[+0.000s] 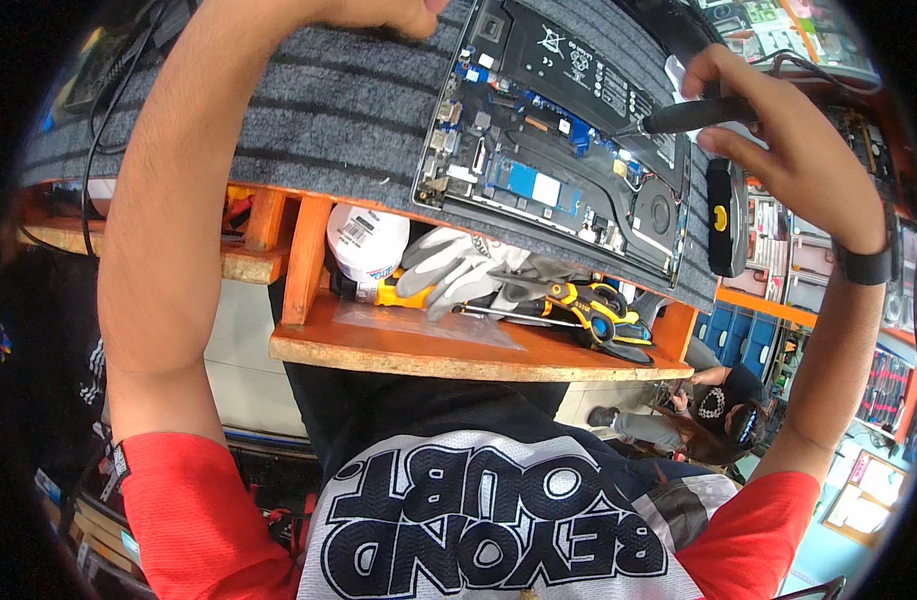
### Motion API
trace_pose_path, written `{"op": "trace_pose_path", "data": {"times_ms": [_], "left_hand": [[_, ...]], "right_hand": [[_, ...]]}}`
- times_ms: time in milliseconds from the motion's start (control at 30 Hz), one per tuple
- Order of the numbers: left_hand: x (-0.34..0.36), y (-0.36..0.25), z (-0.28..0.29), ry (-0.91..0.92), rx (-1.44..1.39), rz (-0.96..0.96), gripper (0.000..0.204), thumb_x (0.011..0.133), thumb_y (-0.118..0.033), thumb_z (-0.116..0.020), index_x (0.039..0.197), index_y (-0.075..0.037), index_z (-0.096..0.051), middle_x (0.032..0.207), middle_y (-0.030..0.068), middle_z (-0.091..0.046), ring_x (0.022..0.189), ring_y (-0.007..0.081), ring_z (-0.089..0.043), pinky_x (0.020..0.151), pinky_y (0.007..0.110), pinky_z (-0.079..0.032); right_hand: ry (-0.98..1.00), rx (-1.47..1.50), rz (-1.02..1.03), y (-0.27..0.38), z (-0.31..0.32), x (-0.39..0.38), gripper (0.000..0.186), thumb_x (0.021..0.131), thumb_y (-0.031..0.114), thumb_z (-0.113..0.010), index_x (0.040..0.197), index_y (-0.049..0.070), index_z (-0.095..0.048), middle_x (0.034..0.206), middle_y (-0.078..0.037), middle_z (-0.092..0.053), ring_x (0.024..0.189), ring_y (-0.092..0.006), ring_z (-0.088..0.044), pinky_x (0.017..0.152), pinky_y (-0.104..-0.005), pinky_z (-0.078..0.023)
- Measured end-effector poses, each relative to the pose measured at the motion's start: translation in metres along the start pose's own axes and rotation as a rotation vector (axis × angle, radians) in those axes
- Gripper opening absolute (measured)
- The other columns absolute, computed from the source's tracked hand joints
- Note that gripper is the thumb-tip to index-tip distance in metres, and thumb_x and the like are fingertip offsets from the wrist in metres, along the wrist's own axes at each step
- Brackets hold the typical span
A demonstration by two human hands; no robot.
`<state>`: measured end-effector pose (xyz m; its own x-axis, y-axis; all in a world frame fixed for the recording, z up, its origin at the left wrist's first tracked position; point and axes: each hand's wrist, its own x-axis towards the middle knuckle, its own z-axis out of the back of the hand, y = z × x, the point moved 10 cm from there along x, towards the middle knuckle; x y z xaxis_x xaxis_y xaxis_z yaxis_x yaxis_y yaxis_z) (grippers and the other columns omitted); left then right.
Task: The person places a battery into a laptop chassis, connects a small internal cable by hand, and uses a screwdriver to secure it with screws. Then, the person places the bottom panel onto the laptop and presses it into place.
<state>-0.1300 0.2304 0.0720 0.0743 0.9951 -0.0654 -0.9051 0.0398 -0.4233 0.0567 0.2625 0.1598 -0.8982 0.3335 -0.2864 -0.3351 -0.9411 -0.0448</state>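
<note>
An open laptop chassis [533, 195] lies on a striped grey mat [348, 110], exposing a blue-labelled board, a fan [658, 210] and a black battery [553, 55]. My right hand [788, 160] is closed on a dark slim screwdriver-like tool [678, 117], whose tip rests at or just over the internals beside the battery's lower edge. My left hand [403, 15] is cut off by the top edge, its fingers curled just left of the laptop; what they hold, if anything, is hidden. A black case with a yellow latch [720, 225] sits at the mat's right.
The orange shelf [398, 355] below holds a white round container [366, 245], grey gloves [448, 265] and yellow-black tools [588, 305]. Cables [93, 150] hang at left. Another person [718, 410] is low down at right, near blue drawers [738, 345].
</note>
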Motion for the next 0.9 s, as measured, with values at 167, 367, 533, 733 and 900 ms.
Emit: {"op": "trace_pose_path", "data": {"times_ms": [167,367,533,733,900], "left_hand": [[0.006,-0.012,-0.004,0.032,-0.055,-0.128,0.014,0.079,-0.009,-0.074,0.086,0.000,-0.066,0.078,0.0127,-0.069,0.073,0.0275,-0.064,0.068,0.039,-0.051],[-0.002,-0.021,0.000,-0.019,-0.116,-0.179,0.012,0.082,-0.007,-0.071,0.090,0.001,-0.069,0.077,0.0111,-0.068,0.071,0.0232,-0.063,0.068,0.036,-0.051],[0.004,-0.017,0.001,0.017,-0.097,-0.066,0.012,0.085,-0.009,-0.069,0.092,0.001,-0.071,0.077,0.0113,-0.069,0.071,0.0225,-0.063,0.069,0.036,-0.052],[0.004,-0.019,0.001,0.001,-0.104,-0.105,0.012,0.087,-0.009,-0.068,0.092,0.002,-0.071,0.077,0.0116,-0.069,0.070,0.0217,-0.063,0.069,0.036,-0.052],[0.004,-0.023,0.003,-0.009,-0.130,-0.085,0.013,0.088,-0.009,-0.068,0.093,0.002,-0.070,0.077,0.0121,-0.069,0.070,0.0211,-0.063,0.070,0.036,-0.053]], "right_hand": [[0.108,-0.204,-0.104,-0.032,-0.014,0.000,0.031,0.095,0.010,-0.071,0.122,0.007,-0.055,0.095,-0.012,-0.066,0.070,-0.0239,-0.059,0.064,-0.0385,-0.045],[0.178,-0.208,-0.175,-0.036,-0.015,-0.001,0.031,0.099,0.024,-0.070,0.121,0.006,-0.060,0.091,-0.012,-0.064,0.068,-0.0226,-0.055,0.064,-0.0372,-0.042],[0.027,-0.019,0.008,-0.008,-0.003,-0.002,0.027,0.100,0.027,-0.069,0.108,0.002,-0.063,0.079,-0.014,-0.062,0.063,-0.0237,-0.051,0.061,-0.0369,-0.040],[0.130,-0.059,-0.120,-0.016,-0.010,-0.003,0.023,0.097,0.020,-0.071,0.108,0.001,-0.062,0.088,-0.012,-0.065,0.070,-0.0242,-0.056,0.063,-0.0376,-0.041],[-0.030,0.100,0.088,-0.011,-0.005,-0.002,0.021,0.095,0.015,-0.072,0.107,0.000,-0.063,0.088,-0.014,-0.066,0.073,-0.0270,-0.060,0.065,-0.0375,-0.045]]}}
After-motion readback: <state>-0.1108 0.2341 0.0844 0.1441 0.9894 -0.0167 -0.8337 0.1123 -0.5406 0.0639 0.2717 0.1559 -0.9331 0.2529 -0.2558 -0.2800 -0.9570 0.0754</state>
